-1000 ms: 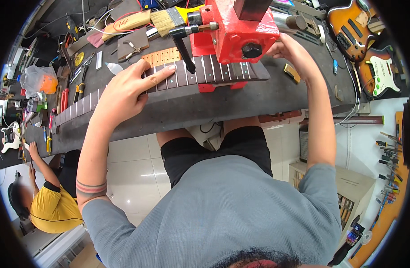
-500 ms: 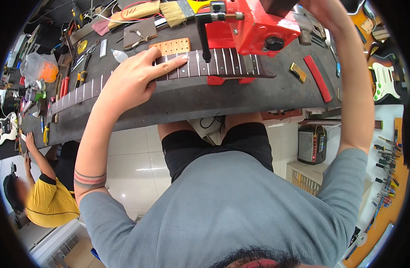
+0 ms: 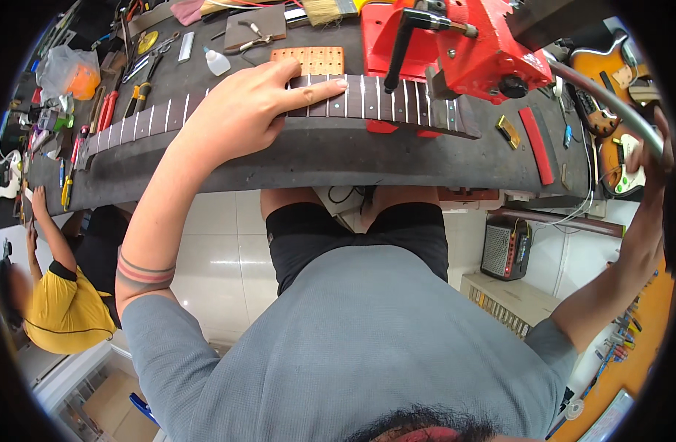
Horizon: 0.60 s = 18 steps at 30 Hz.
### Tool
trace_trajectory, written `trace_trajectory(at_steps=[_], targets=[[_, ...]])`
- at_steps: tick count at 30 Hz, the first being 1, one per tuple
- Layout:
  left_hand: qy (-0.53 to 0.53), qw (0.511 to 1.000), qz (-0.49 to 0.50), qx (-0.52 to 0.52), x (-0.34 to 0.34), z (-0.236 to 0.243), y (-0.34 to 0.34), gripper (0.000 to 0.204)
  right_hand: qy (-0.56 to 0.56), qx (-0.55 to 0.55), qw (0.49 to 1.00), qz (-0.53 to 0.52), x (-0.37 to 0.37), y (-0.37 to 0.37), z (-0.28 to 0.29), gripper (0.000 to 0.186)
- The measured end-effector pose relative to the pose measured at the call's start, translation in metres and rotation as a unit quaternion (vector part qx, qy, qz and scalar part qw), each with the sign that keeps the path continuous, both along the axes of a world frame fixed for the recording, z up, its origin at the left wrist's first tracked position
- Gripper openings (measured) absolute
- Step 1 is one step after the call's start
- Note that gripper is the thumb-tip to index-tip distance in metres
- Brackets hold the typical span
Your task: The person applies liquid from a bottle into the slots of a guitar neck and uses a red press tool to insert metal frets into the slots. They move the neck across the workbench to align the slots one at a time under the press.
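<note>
A guitar neck with a dark fretboard and metal frets lies across the bench, its right part on red supports. My left hand grips the neck from above, index finger stretched along the fretboard and the other fingers curled, partly hidden. A red lever press stands over the right end, its grey metal ram end down at the frets. Far right, my right hand is closed around the end of the press lever; its fingers are partly lost in the dark rim.
A drilled wooden block, a small white bottle and pliers lie behind the neck. To the right are a small brass-coloured block and a red strip. Electric guitars stand beyond. A co-worker in yellow works at far left.
My right hand has swung from the top of the press outward and down to the right with the lever. The view has shifted slightly; my left hand stays on the neck.
</note>
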State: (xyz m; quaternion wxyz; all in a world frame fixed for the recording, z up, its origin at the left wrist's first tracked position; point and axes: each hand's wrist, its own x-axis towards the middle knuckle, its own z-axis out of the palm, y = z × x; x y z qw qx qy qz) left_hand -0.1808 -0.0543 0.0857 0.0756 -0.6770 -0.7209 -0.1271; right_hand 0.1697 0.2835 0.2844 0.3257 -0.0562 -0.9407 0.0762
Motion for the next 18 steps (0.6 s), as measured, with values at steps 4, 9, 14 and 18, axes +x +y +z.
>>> trace_trajectory(at_steps=[4, 9, 14, 18], targets=[[0.008, 1.000, 0.009, -0.003, 0.000, -0.002, -0.001, 0.101, -0.064, -0.150, 0.987, 0.002, 0.037, -0.025, -0.029, 0.103], [0.003, 1.000, 0.010, 0.001, -0.002, -0.004, -0.001, 0.105, -0.074, -0.281, 0.957, -0.026, 0.042, -0.067, -0.058, 0.119], [-0.004, 1.000, 0.003, 0.007, -0.003, -0.007, -0.002, 0.105, -0.121, -0.363, 0.921, -0.075, 0.053, -0.077, -0.067, 0.101], [0.005, 1.000, 0.011, 0.004, -0.002, -0.009, -0.006, 0.105, -0.064, -0.458, 0.882, -0.090, 0.032, -0.114, -0.086, 0.081]])
